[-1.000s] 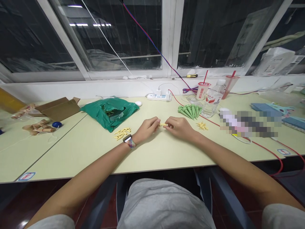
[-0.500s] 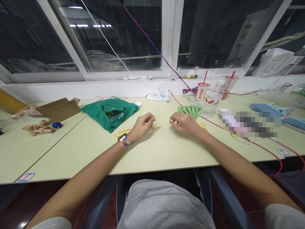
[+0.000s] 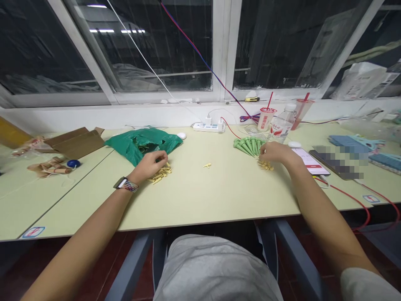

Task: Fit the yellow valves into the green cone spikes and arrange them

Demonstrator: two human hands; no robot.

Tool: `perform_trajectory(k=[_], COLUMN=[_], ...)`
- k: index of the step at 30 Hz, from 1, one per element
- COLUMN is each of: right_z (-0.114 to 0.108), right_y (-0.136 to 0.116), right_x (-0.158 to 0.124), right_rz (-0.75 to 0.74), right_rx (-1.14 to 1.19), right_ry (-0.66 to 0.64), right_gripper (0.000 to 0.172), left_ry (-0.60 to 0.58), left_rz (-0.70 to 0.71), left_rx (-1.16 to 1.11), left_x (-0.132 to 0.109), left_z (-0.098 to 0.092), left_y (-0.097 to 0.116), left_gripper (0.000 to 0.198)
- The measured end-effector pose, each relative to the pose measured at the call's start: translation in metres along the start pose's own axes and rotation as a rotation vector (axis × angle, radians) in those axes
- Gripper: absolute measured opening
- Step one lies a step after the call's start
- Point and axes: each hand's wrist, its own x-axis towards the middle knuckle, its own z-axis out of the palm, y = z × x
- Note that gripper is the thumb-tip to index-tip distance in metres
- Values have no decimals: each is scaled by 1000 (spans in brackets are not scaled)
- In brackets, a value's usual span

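My left hand [image 3: 151,164], with a patterned watch strap on its wrist, hovers over the near edge of a pile of small yellow plastic pieces [image 3: 161,174]. Its thumb and fingers are curled together; whether a piece is between them does not show. Over to the right, my right hand [image 3: 275,152] points its closed fingertips down at a smaller yellow pile [image 3: 266,165]. What they hold, if anything, is hidden. Green cone-shaped pieces [image 3: 249,145] lie fanned just left of those fingers. A small yellow piece [image 3: 207,165] lies alone between my hands.
Behind my left hand sits a green plastic bag [image 3: 144,142]. A power strip [image 3: 209,127] lies along the wall. At the right stand a water bottle [image 3: 280,123] and a drink cup [image 3: 267,119], with a phone [image 3: 313,162] nearby. Wooden toys [image 3: 52,167] lie far left.
My hands have moved apart from the middle, the left one to the left pile and the right one to the right pile. The yellow pieces at their fingertips no longer show.
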Motion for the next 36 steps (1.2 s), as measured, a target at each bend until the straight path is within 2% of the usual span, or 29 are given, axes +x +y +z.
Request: perform_trajectory(k=[6, 14, 18, 29, 32, 34, 36], right_z=[-1, 4, 5, 2, 2, 2, 3], right_y=[1, 2, -3, -9, -9, -8, -9], right_x=[-1, 3, 1, -2, -2, -2, -2], right_rz=[0, -27, -49, -120, -124, -126, -129], right_rx=[-19, -5, 0, 24, 44, 56, 60], right_ry=[-5, -4, 38, -43, -61, -70, -63], right_gripper=[24, 24, 26, 18, 16, 15, 14], left_ry=[-79, -102, -103, -149, -106, -76, -95], left_rz=[49, 70, 84, 142, 161, 205, 286], left_rx=[39, 2, -31, -79, -102, -69, 6], left_x=[5, 5, 5, 9, 10, 12, 16], left_z=[8, 11, 14, 21, 23, 28, 36], left_y=[1, -2, 4, 18, 31, 46, 65], left_gripper=[19, 20, 19, 19, 18, 16, 16])
